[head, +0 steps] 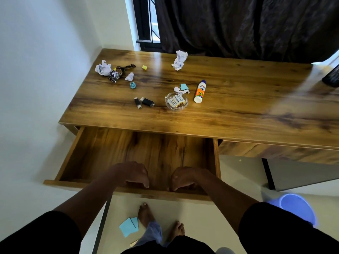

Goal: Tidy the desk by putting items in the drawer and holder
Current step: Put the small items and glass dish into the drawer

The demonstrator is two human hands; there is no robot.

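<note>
Wooden desk (229,114), crumpled papers (179,60), glue bottle (200,91) (lying flat), battery dish (176,102)

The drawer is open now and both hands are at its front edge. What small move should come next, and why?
Probably the right hand should leave the drawer front and reach for the glue stick lying on the desk. The drawer is pulled out and looks empty, while the glue stick, the two USB drives and the glass dish of batteries are on the desktop.

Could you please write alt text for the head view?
Both hands, left hand and right hand, grip the front edge of an open wooden drawer. The desk above holds a glue bottle, a glass dish of batteries, USB sticks and crumpled paper.
</note>
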